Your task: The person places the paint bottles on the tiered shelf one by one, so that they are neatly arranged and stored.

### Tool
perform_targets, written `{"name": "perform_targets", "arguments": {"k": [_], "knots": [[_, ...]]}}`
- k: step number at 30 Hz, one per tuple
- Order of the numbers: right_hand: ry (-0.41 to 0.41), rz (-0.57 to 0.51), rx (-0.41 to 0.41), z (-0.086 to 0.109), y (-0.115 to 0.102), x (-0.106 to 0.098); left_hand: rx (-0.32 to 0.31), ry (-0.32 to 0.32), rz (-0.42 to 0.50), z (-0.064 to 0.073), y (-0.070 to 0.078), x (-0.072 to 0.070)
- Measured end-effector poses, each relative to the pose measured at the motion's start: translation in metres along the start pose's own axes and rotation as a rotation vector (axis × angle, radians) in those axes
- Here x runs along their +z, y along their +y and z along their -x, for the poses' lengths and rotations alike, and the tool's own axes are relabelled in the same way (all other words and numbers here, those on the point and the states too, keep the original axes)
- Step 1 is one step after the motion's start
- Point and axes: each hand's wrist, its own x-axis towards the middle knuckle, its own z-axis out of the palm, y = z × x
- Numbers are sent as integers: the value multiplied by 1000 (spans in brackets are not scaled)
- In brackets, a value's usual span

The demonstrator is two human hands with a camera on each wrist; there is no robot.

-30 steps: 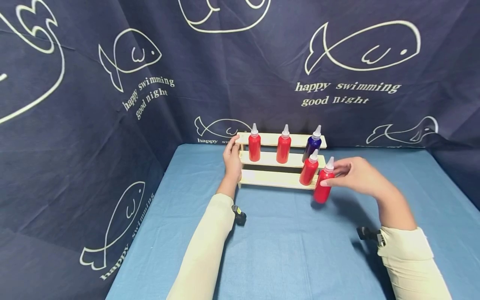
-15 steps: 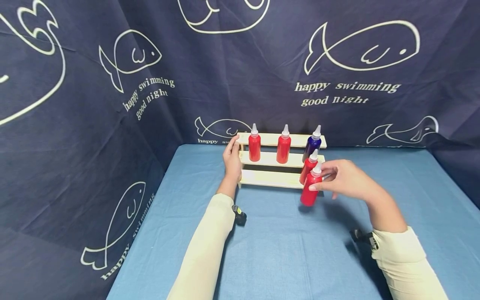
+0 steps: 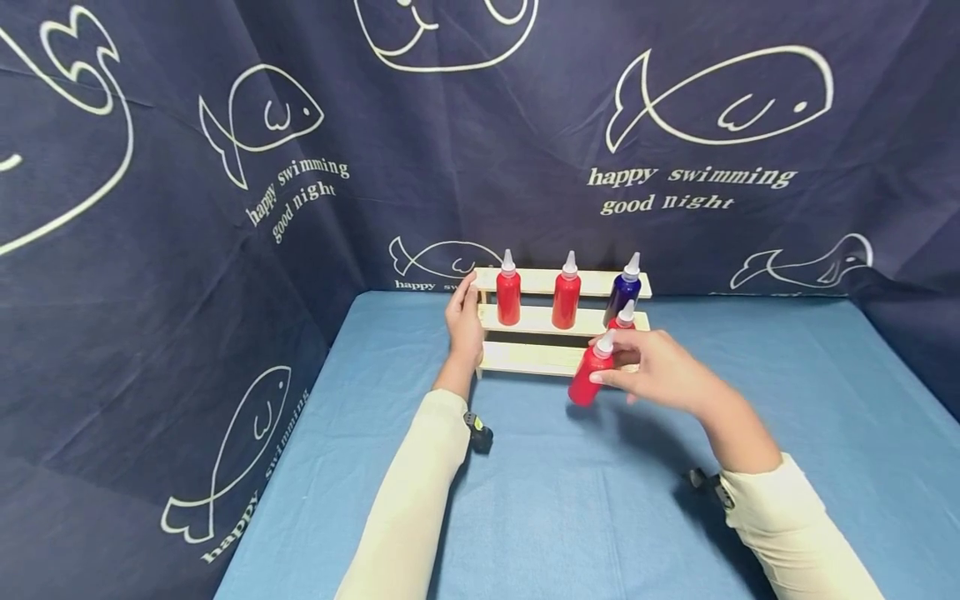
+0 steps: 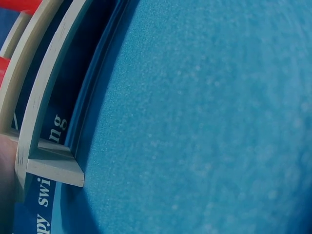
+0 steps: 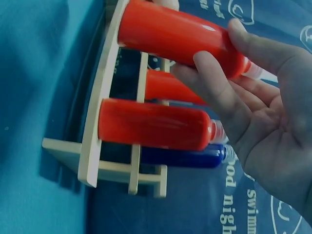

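Observation:
A red squeeze bottle with a pointed white cap is pinched between the thumb and fingers of my right hand, tilted, just in front of the lowest shelf. In the right wrist view that held bottle overlaps the shelf edge; whether it touches cannot be told. My left hand grips the left end of the three-tier wooden rack. On the middle tier stand two red bottles and a dark blue bottle. Another red bottle stands on the lowest tier at the right, partly hidden in the head view.
The rack stands on a blue cloth-covered table, near its back edge. Dark blue curtains with white fish drawings and lettering hang behind and to the left. A small black camera sits at my left wrist.
My right hand has carried the red bottle leftward along the front of the rack, past the red bottle on the lowest tier. The left hand keeps its place on the rack's left end.

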Motion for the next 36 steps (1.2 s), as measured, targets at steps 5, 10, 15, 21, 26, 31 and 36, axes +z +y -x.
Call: {"name": "perform_targets", "arguments": {"k": [5,10,15,21,26,31,36], "knots": [[65,22,-26,-3,0,12,5,-5,1,0,-2,1],[187,102,-94,-6,0,24,7,-6,4,0,-2,2],[296,188,-122,-12,-2,36,6,3,5,0,-2,3],[383,299,-129,-19,-4,54,-1,7,10,0,-3,3],[397,302,-61,-25,-9,60,-2,5,17,-1,-4,3],[359,298,14,-29,-15,61,-3,10,5,-2,-5,1],[336,297,75,-30,-20,65,-2,8,7,-2,-4,0]]}}
